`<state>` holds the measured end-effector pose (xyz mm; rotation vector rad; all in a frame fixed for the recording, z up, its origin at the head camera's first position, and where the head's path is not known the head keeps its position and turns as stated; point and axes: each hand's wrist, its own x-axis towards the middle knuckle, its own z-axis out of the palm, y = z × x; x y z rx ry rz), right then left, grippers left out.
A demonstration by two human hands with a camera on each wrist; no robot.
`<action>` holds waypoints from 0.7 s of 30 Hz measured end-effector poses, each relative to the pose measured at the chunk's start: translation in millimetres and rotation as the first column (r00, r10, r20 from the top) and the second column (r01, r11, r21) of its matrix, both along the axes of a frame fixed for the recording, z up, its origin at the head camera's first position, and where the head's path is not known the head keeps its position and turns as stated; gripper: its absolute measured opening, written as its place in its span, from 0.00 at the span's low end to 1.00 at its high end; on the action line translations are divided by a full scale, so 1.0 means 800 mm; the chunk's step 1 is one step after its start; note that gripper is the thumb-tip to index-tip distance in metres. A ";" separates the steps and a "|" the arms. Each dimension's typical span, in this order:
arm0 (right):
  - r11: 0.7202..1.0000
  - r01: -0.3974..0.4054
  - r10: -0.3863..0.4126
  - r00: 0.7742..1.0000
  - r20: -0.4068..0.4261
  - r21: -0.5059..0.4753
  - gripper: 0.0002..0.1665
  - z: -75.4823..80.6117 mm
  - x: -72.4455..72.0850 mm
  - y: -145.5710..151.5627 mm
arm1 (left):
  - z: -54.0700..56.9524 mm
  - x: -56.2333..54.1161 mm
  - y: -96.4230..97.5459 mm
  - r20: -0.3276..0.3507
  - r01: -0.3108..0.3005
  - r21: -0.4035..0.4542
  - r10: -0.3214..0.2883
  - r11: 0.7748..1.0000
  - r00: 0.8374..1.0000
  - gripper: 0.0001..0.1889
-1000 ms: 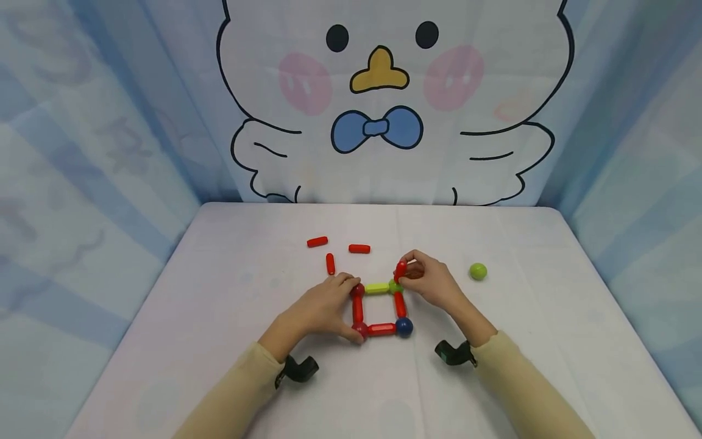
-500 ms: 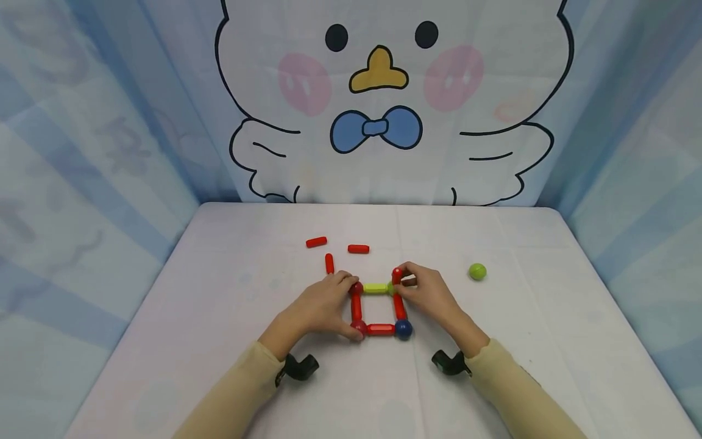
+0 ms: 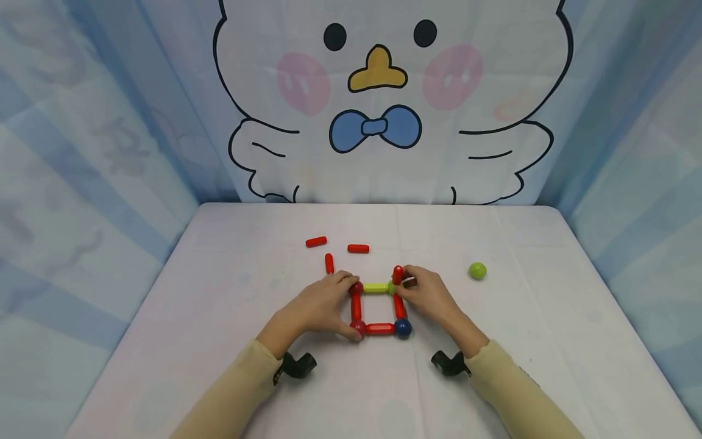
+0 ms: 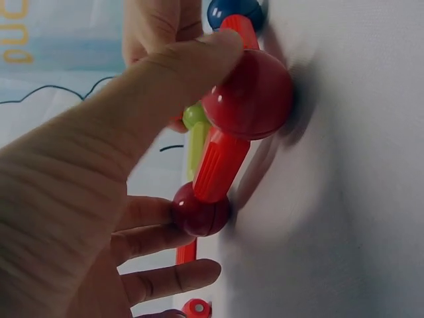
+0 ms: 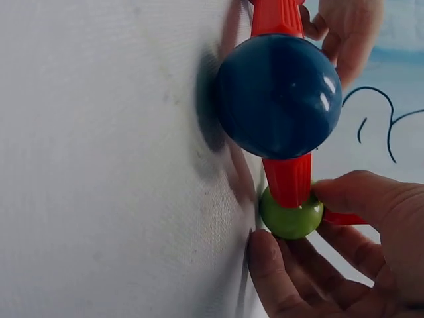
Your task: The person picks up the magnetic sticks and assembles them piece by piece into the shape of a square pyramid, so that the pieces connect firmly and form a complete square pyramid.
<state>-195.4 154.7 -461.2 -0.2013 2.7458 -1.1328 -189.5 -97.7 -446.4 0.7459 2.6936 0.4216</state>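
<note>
A square of red rods [image 3: 380,329] and one yellow-green rod [image 3: 376,288], joined by balls, lies on the table. My left hand [image 3: 318,308] holds its left side: the thumb lies on the near red ball [image 4: 255,96], while fingertips touch the far red ball [image 4: 200,211]. At the far right corner my right hand [image 3: 430,292] pinches the green ball [image 5: 291,215] between thumb and fingers. A red rod [image 3: 397,274] stands up from that ball, right by the fingertips. The blue ball [image 5: 278,96] forms the near right corner.
Beyond the left hand lie several loose red rods [image 3: 316,242] on the white table [image 3: 219,256]. A loose green ball [image 3: 478,271] sits off to the right. Printed curtains [image 3: 99,183] stand around the table at the back and sides.
The right hand has brought the red rod, tilted before, upright onto the green corner ball, and its fingers have slid lower to that ball. The left hand has stayed in place.
</note>
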 end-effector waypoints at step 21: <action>0.999 0.031 -0.024 0.985 0.172 -0.036 0.27 -0.002 0.004 0.002 | -0.011 -0.036 0.006 -0.197 -0.412 0.146 0.435 0.899 0.879 0.18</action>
